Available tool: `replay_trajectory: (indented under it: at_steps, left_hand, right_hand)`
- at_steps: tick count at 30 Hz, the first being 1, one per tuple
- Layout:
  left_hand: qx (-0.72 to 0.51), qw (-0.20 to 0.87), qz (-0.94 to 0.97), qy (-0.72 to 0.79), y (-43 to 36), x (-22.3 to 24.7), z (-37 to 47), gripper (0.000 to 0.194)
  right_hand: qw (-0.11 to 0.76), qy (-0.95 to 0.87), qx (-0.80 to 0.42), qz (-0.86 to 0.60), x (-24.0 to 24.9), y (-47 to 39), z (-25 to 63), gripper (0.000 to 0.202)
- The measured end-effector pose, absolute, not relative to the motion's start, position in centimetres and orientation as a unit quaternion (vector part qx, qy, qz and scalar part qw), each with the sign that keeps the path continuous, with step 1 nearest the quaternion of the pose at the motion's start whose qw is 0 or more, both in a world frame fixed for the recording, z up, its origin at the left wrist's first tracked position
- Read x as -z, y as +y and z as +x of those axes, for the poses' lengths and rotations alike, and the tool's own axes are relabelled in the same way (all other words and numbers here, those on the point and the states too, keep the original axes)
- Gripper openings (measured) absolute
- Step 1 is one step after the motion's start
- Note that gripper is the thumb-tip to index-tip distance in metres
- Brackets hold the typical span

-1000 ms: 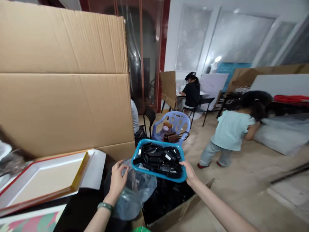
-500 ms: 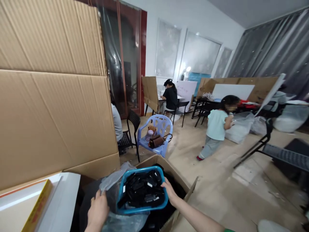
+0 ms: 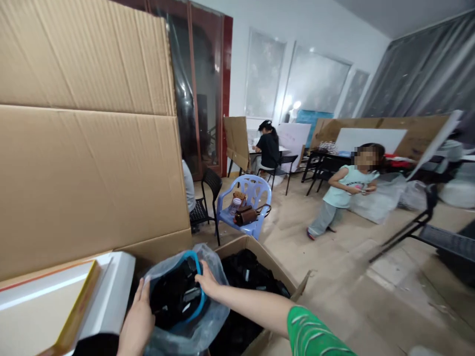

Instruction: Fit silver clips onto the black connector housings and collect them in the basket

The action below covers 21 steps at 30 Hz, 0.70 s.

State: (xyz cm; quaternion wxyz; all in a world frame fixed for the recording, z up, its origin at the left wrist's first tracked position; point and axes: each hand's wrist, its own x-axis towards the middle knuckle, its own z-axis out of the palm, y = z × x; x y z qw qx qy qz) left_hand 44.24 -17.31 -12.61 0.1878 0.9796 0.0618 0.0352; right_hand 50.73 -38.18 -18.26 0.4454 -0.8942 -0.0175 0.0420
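My right hand [image 3: 208, 281] is closed on the right rim of a blue plastic basket [image 3: 202, 295]. The basket sits tilted inside the mouth of a clear plastic bag [image 3: 217, 321]. Small black plastic pieces [image 3: 178, 291], some with white parts, lie in the basket and bag; how many are in each I cannot tell. At the bag's left edge, my left hand [image 3: 136, 316] grips the film, its thumb side partly hidden. Under and beside the bag stands an open cardboard box [image 3: 256, 243] holding more black pieces [image 3: 248, 272].
A tall cardboard panel [image 3: 89, 173] rises at left, above a white box with a yellow edge [image 3: 77, 306]. Beyond the box stand a purple plastic chair [image 3: 256, 185] with bags on it and a black chair [image 3: 211, 185]. One person [image 3: 343, 188] stands at right; another [image 3: 267, 148] sits behind.
The basket has moved left and down into the bag and now tilts. My right hand moved left with it, while the left hand shifted slightly left and lower. The standing person turned.
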Motion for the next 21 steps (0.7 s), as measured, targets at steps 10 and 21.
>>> replay_trajectory:
  at_steps: [10,21]
  left_hand:
    - [-0.022,0.193,0.967,0.168,-13.2,9.1,41.3,0.073]
    - [-0.001,0.173,0.965,0.198,-14.6,8.5,40.5,0.075]
  right_hand:
    - [0.239,-0.161,-0.080,-0.954,16.2,-30.9,52.8,0.075]
    - [0.144,-0.331,-0.021,-0.932,14.2,-33.7,52.1,0.088]
